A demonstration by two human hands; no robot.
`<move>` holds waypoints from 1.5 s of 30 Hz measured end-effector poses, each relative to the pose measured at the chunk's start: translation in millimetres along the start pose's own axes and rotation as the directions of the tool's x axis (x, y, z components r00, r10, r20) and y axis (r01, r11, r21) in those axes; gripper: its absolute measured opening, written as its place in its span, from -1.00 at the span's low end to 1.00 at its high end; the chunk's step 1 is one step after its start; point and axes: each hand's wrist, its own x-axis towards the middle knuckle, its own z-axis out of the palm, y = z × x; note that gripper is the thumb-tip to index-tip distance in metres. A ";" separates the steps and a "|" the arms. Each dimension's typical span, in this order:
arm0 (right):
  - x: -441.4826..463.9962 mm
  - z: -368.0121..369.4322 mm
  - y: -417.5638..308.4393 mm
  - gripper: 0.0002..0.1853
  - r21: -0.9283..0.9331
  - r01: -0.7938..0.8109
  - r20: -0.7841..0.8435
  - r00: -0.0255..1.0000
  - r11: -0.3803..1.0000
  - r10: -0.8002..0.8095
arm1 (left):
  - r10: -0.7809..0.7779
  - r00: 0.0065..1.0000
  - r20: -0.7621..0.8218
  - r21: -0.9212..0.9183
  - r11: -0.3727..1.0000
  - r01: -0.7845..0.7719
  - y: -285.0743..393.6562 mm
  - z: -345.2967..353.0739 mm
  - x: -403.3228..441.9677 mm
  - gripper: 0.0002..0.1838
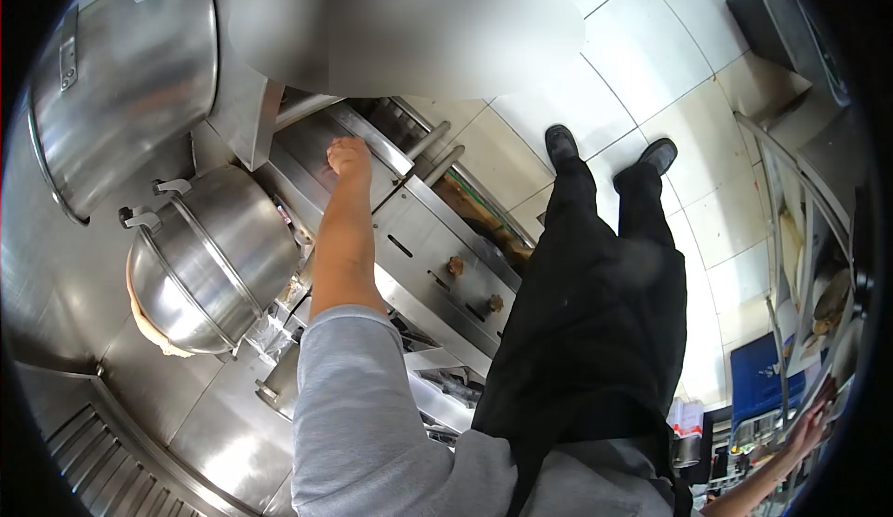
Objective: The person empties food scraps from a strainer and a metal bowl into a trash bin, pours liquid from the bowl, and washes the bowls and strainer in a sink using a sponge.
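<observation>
1. As a person in a grey shirt (363, 405) and black apron (595, 331) stands on a tiled floor (642, 38), the left hand (348, 156) reaches over a steel cooking unit (395, 215), fingers curled closed; whether they grip anything cannot be told.
2. At far right, the right hand (811, 421) extends near a metal rack (842, 164), fingers outstretched.
3. The cooking unit, fitted with brown knobs (455, 265), lies between the apron and a rounded steel vessel (251, 229); a large pot (139, 71) stands near the vessel.
</observation>
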 end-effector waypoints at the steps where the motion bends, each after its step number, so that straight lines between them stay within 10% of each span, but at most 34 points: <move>1: 0.3 -0.3 -0.5 -0.43 -0.059 -0.007 0.025 1.000 0.998 0.008 | -0.018 1.000 0.016 -0.011 1.000 0.018 0.9 0.1 2.1 -0.68; 11: -0.9 -2.2 -1.8 -0.37 0.169 0.001 -0.010 1.000 0.986 0.001 | 0.011 0.999 0.051 -0.007 1.000 -0.010 1.7 -20.2 -12.7 -0.68; 32: 2.8 -8.4 -18.2 -0.38 -0.114 0.039 -0.076 0.996 0.993 -0.048 | -0.054 0.999 0.002 -0.035 0.998 0.054 6.2 11.2 11.9 -0.69; 45: 0.6 -12.4 -6.4 -0.35 0.189 -0.033 -0.054 0.998 0.981 0.044 | -0.005 1.000 0.010 -0.068 0.998 0.006 -0.3 2.0 -2.1 -0.69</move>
